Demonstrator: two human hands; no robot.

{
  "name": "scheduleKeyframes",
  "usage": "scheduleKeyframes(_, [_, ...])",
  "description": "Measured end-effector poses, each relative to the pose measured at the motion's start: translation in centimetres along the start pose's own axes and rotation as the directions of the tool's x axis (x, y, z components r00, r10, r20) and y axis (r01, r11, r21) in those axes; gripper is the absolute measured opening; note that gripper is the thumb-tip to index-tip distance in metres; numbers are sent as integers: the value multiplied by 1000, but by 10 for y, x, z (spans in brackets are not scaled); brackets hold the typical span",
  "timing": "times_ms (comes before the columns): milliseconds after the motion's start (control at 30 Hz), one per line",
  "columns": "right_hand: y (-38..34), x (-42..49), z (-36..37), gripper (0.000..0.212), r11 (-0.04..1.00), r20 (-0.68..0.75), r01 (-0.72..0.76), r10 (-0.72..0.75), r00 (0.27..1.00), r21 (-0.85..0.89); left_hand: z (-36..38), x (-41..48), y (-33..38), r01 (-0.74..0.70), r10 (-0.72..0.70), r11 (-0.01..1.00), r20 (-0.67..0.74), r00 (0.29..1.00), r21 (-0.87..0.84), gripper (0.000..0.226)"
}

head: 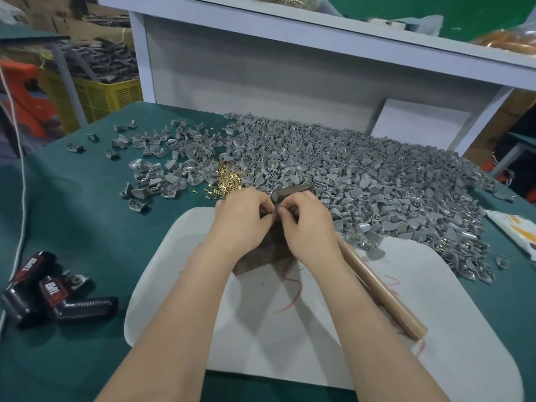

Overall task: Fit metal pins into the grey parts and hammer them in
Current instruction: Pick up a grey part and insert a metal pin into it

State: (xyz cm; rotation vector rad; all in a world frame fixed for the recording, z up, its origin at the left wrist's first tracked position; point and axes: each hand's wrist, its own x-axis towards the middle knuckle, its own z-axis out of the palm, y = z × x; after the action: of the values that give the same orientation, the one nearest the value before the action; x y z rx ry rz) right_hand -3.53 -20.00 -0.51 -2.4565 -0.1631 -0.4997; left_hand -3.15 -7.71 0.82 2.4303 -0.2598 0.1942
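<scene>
My left hand (pixel 237 219) and my right hand (pixel 307 224) meet fingertip to fingertip over a dark block (pixel 261 259) on the white mat (pixel 435 329). Between the curled fingers both hands pinch a small grey part (pixel 275 198); whether a pin is in it is hidden. A heap of brass pins (pixel 227 179) lies just beyond my left hand. A large pile of grey parts (pixel 362 169) covers the table behind and to the right. The hammer's wooden handle (pixel 380 288) lies on the mat under my right forearm, its head hidden.
Loose grey parts (pixel 153 158) are scattered at the left on the green table (pixel 72 213). Two black-and-red tape tools (pixel 55 288) lie at the front left. A white shelf unit (pixel 261 68) stands behind the table. A yellow crate (pixel 110 94) sits at the far left.
</scene>
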Motion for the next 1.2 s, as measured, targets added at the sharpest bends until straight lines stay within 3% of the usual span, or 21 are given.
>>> scheduleKeyframes(267, [1,0,0,8,993,-16,-85,86,996,83,2,1,-1,-4,5,1000,-16,1000,28,2])
scheduleKeyframes(800, [-12,1,-1,13,956,14,-7,12,1000,-292,2,0,2,-26,29,997,-40,999,72,11])
scheduleKeyframes(1200, [-18,9,-7,12,938,104,-4,42,994,-348,2,2,2,-54,58,992,-37,998,112,13])
